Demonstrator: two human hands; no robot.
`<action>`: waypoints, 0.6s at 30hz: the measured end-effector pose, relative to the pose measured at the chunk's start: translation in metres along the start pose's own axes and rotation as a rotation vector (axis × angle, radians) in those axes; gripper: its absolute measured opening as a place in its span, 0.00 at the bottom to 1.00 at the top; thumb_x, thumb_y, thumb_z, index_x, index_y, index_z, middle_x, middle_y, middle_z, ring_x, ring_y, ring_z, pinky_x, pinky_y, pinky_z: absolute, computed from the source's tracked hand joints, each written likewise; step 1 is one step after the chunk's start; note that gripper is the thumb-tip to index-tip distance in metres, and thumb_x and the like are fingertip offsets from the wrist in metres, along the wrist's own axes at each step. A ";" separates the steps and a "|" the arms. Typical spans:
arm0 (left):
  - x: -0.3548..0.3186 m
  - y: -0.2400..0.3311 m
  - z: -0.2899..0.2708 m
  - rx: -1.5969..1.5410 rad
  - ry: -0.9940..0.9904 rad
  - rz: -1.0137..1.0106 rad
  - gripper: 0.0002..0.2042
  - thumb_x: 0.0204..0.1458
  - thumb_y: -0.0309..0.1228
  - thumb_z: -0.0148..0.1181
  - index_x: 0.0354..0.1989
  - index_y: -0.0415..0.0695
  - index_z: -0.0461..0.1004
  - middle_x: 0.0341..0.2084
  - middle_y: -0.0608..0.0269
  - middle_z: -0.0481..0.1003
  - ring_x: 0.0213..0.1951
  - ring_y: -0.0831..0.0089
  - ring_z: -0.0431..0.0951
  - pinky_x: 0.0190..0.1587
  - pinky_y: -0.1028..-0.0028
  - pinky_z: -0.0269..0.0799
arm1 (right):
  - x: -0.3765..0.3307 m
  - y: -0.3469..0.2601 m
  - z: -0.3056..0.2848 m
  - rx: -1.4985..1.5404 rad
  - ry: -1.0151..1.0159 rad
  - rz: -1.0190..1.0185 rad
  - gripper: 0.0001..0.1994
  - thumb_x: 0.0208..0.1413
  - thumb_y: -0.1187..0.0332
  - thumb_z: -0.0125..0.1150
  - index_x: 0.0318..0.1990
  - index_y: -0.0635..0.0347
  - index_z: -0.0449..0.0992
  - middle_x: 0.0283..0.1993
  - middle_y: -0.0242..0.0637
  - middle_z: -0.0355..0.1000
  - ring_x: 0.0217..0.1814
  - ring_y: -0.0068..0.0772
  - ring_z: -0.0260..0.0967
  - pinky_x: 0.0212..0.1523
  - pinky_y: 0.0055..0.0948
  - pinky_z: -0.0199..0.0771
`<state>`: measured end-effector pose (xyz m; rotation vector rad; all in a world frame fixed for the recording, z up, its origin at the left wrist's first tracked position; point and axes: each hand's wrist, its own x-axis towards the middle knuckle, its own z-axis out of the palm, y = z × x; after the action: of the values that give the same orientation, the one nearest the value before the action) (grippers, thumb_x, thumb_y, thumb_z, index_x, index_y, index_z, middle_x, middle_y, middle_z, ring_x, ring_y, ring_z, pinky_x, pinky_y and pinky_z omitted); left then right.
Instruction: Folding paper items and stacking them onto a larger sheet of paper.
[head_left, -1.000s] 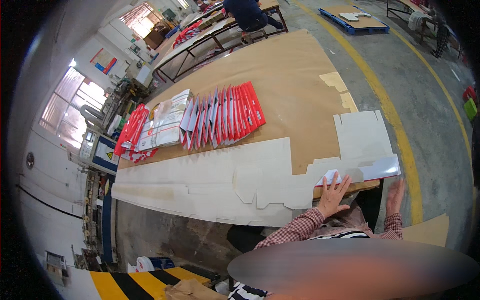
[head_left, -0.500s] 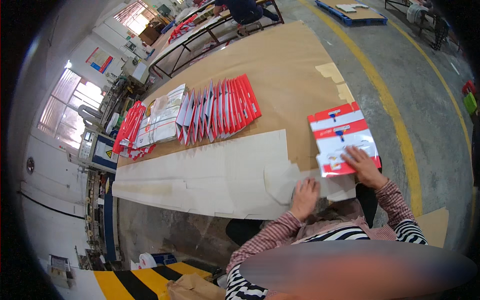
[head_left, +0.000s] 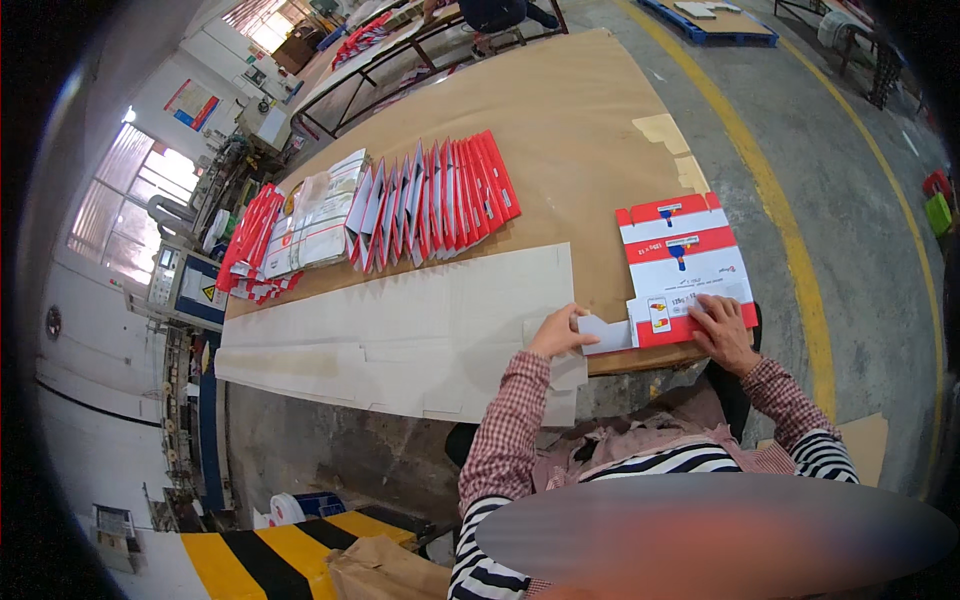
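A flat red and white carton blank (head_left: pixel 690 262) lies at the right end of the brown-covered table. My right hand (head_left: pixel 722 330) rests on its near right part, fingers spread and palm down. At the carton's near left side, my left hand (head_left: pixel 560 332) pinches the edge of a white card flap (head_left: pixel 608 336) between thumb and fingers. Whether that flap is joined to the carton I cannot tell. Just left of my left hand, a long off-white paper sheet (head_left: pixel 440 320) covers the table's near edge.
A fanned row of folded red and white cartons (head_left: pixel 435 205) stands at the table's left, beside a tied white stack (head_left: pixel 318 225) and more red pieces (head_left: pixel 253 245). Beyond are another work table (head_left: pixel 375 70) with a seated person (head_left: pixel 492 14) and a blue pallet (head_left: pixel 712 24).
My left hand has moved left and away from me, and now grips the white flap. The pale paper beside the carton has shifted left. My right hand stays on the carton.
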<state>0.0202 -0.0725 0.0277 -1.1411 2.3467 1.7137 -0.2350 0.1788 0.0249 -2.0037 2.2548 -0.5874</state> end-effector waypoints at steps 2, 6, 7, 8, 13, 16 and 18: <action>-0.021 -0.011 0.017 0.163 0.081 0.033 0.16 0.40 0.34 0.69 0.34 0.40 0.74 0.26 0.60 0.77 0.26 0.67 0.78 0.33 0.69 0.73 | 0.012 -0.005 -0.003 0.039 0.093 -0.090 0.18 0.50 0.61 0.59 0.48 0.57 0.71 0.51 0.44 0.64 0.53 0.47 0.60 0.53 0.45 0.57; -0.042 -0.007 0.069 0.507 0.464 0.200 0.14 0.43 0.30 0.63 0.37 0.36 0.71 0.26 0.60 0.74 0.31 0.61 0.76 0.33 0.63 0.70 | 0.052 -0.024 0.012 0.383 -0.226 -0.081 0.19 0.49 0.60 0.61 0.46 0.59 0.71 0.50 0.46 0.64 0.50 0.48 0.62 0.45 0.39 0.65; -0.046 -0.015 0.081 0.730 0.546 0.356 0.15 0.44 0.33 0.63 0.39 0.38 0.71 0.29 0.60 0.73 0.35 0.62 0.74 0.35 0.64 0.69 | 0.067 -0.045 0.016 0.432 -0.156 -0.244 0.19 0.48 0.59 0.62 0.46 0.59 0.71 0.51 0.46 0.63 0.51 0.48 0.62 0.47 0.40 0.65; -0.049 -0.025 0.088 0.954 0.621 0.518 0.17 0.45 0.36 0.62 0.40 0.40 0.71 0.33 0.59 0.72 0.39 0.62 0.72 0.37 0.65 0.68 | 0.077 -0.057 0.018 0.478 -0.084 -0.403 0.20 0.48 0.58 0.62 0.46 0.58 0.71 0.52 0.47 0.63 0.51 0.49 0.62 0.49 0.41 0.65; -0.083 -0.014 0.070 1.011 0.116 0.437 0.47 0.38 0.51 0.65 0.65 0.42 0.50 0.65 0.57 0.52 0.63 0.60 0.55 0.61 0.46 0.47 | 0.073 -0.043 0.029 0.401 -0.240 -0.504 0.21 0.49 0.55 0.62 0.47 0.57 0.73 0.54 0.46 0.62 0.55 0.50 0.60 0.54 0.43 0.62; -0.083 -0.033 0.045 1.088 0.060 0.671 0.43 0.40 0.45 0.65 0.64 0.43 0.52 0.63 0.58 0.57 0.62 0.63 0.58 0.63 0.49 0.47 | 0.062 -0.032 0.026 0.478 -0.203 -0.477 0.21 0.49 0.54 0.61 0.46 0.58 0.74 0.55 0.45 0.63 0.55 0.50 0.60 0.54 0.43 0.63; -0.081 -0.038 0.032 0.921 0.157 0.805 0.30 0.45 0.35 0.62 0.59 0.43 0.62 0.45 0.63 0.73 0.49 0.69 0.72 0.62 0.55 0.52 | 0.062 -0.039 0.012 0.471 -0.246 -0.429 0.21 0.49 0.54 0.61 0.46 0.59 0.75 0.55 0.44 0.63 0.54 0.48 0.61 0.54 0.42 0.63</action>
<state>0.0890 -0.0074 0.0175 -0.1692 3.3143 0.3345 -0.2043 0.1130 0.0390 -2.1541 1.3896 -0.7640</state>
